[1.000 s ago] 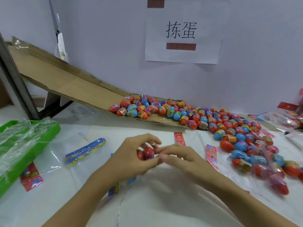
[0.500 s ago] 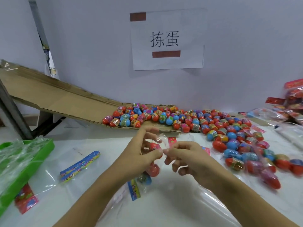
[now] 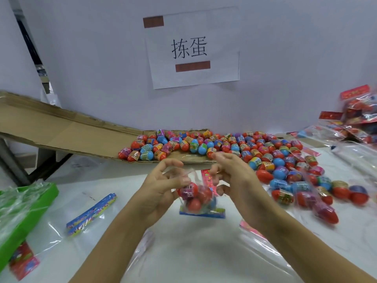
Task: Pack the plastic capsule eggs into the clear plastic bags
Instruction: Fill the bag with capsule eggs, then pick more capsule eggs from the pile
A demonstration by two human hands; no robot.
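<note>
**Both hands hold a part-filled bag above the middle of the bench**

The left hand [image 3: 161, 186] and the right hand [image 3: 234, 180] are raised over the white bench [image 3: 183, 252], each pinching one side of the mouth of a clear plastic bag [image 3: 195, 193] between thumb and curled fingers. The bag hangs between the two hands, mouth up, with several red capsule eggs [image 3: 194, 204] and what looks like a blue one bunched in its lower part. A blue printed strip [image 3: 202, 213] runs along the bag's bottom edge.

A heap of loose eggs [image 3: 265, 160] spreads from the middle of the bench's far edge toward its right side, starting on the low end of a cardboard ramp [image 3: 71, 131] that slopes down from the far left. Filled bags [image 3: 359, 119] lie at the far right corner. An empty flat bag with a blue header [image 3: 91, 213] lies left of the hands, and a green tray [image 3: 26, 217] sits at the left edge.
</note>
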